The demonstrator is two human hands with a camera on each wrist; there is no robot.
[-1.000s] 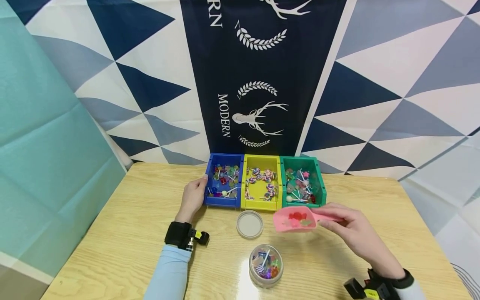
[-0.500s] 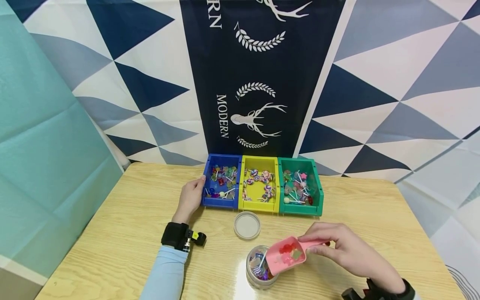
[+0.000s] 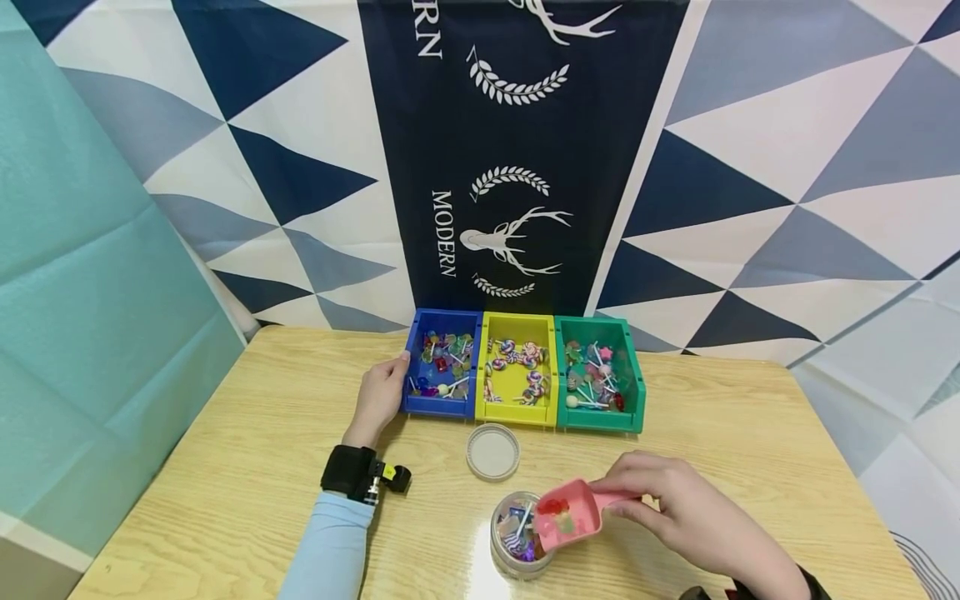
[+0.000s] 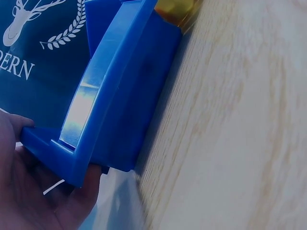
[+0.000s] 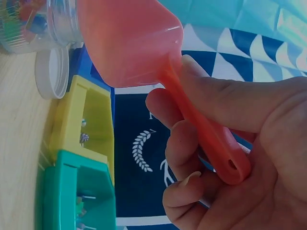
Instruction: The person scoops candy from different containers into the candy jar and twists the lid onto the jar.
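Note:
My right hand (image 3: pixel 667 508) grips the handle of a pink scoop (image 5: pixel 129 43), its fingers wrapped round it in the right wrist view. Red, pink and pale green candies (image 3: pixel 557 507) lie in the scoop. Its front lip overlaps the mouth of a clear jar (image 3: pixel 516 567), tilted down toward it. Inside the jar are mixed candies and a lollipop with a white stick. On the left, my left hand (image 3: pixel 378 396) holds the outer wall of a blue bin (image 4: pixel 120 86), thumb on one side and fingers on the other.
A yellow bin (image 3: pixel 517 412) with swirl candies and a green bin (image 3: pixel 636 392) with lollipops and candies stand beside the blue one. The jar's round lid (image 3: pixel 492 452) lies between bins and jar on the wooden table (image 3: pixel 247 450). A patterned cloth (image 3: pixel 495 125) hangs behind.
The right hand has brought the scoop from in front of the green bin down and left to the jar, tipping its lip over the mouth. The left hand stays on the blue bin.

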